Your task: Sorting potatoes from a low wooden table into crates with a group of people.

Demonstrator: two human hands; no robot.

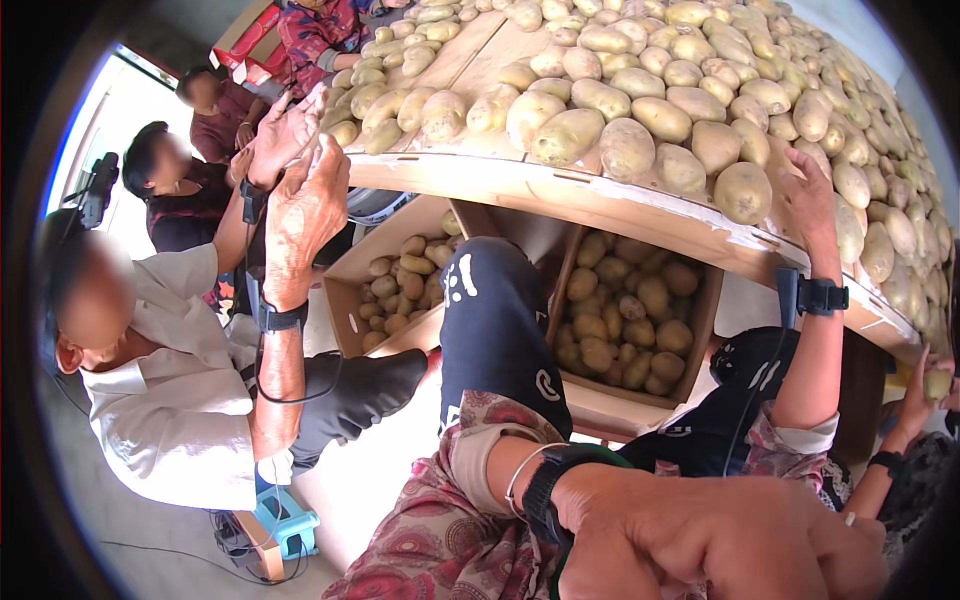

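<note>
My right hand (811,196) reaches over the front edge of the wooden table (480,166). Its fingers are apart, with no potato seen in them. Just left of it, a round potato (742,193) sits near the edge; another potato (848,234) lies to its right. Close to the camera, my left hand (712,529) extends across my lap, its fingers curled and largely hidden behind the back of the hand. What it may hold is out of sight. A silver bangle (517,480) and a black strap (546,495) circle that wrist.
Many potatoes (690,105) cover the tabletop. Beneath it stand a cardboard box (709,337) and another box (341,319), both containing potatoes. A co-worker (172,405) on the left raises both hands beside the edge. Another person's hand (916,390) at far right holds a potato.
</note>
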